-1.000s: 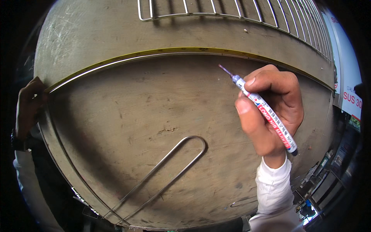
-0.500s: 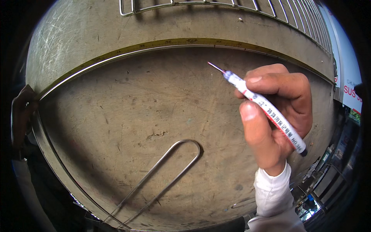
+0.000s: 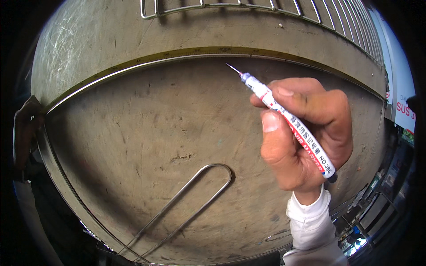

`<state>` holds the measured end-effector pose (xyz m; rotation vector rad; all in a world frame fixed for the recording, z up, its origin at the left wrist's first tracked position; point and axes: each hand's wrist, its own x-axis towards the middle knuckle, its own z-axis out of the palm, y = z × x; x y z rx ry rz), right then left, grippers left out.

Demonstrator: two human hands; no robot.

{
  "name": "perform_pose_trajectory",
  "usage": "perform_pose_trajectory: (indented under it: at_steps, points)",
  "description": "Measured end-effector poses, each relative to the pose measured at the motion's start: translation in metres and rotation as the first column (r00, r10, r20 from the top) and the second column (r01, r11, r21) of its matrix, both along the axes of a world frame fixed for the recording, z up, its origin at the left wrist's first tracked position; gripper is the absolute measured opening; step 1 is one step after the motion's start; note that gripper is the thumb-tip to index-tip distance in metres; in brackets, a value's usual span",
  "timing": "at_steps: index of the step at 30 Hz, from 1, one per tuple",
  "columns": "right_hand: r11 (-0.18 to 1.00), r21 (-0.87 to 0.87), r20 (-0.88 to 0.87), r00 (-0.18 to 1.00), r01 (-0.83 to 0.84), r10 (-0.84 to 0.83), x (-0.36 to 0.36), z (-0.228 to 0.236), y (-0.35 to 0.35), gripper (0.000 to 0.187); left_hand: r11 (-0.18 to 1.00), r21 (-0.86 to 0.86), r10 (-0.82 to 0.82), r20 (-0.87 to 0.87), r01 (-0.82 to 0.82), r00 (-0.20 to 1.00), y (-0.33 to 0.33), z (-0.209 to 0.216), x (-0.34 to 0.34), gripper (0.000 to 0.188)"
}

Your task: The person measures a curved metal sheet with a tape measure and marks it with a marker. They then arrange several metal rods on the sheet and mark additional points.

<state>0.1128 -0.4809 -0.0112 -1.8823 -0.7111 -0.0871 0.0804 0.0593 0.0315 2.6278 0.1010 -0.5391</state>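
Observation:
My right hand [image 3: 306, 128] grips a slim white marker pen [image 3: 290, 122] with a long needle-like nib. The nib points up and left and ends just below a thin straight metal rod [image 3: 146, 65]. Along the rod's far side runs a yellow measuring tape [image 3: 166, 55], bowed by the lens. At the left rim my left hand [image 3: 24, 133] is in deep shadow, its fingers pinched at the left end of the rod and tape. Dark marks show on the rod to the right of the nib.
A bent U-shaped metal rod [image 3: 224, 165] lies on the worn worktable [image 3: 133, 115] near its front edge. Toward the far side sits a wire rack [image 3: 217, 5]. A blue-and-white panel [image 3: 399, 75] stands beyond the right edge.
My right hand has shifted left with the marker, and the nib has come closer to the rod. The pen has rolled slightly in my fingers. My left hand stays put.

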Motion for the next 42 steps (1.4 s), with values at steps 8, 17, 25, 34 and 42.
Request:
perform_pose_trajectory:
  at_steps: [8, 17, 25, 34, 42]
  points:
    - [1.000, 0.018, 0.036, 0.999, 0.006, -0.007, 0.002, 0.003, 0.009, 0.026, 0.997, -0.078, 0.017, 0.079, -0.010, 0.997, 0.003, -0.008, -0.006, 0.005]
    - [0.999, 0.003, 0.088, 0.995, -0.039, 0.038, 0.009, -0.006, 0.015, 0.023, 0.998, -0.019, -0.054, 0.054, 0.055, 0.997, -0.004, -0.003, 0.000, 0.008]
    - [1.000, -0.016, 0.067, 0.998, -0.019, 0.020, 0.008, -0.004, 0.016, 0.020, 0.996, -0.065, -0.053, 0.037, 0.055, 0.998, -0.007, 0.001, 0.002, 0.010]
    - [0.999, -0.001, 0.061, 0.998, -0.032, 0.032, 0.009, -0.004, 0.014, 0.020, 1.000, 0.001, -0.025, 0.011, 0.025, 1.000, -0.009, 0.012, -0.001, 0.006]
    - [0.999, 0.008, 0.054, 0.998, -0.045, 0.045, 0.009, -0.006, 0.013, 0.020, 0.999, -0.051, -0.015, 0.026, 0.016, 1.000, -0.007, -0.010, 0.001, 0.008]
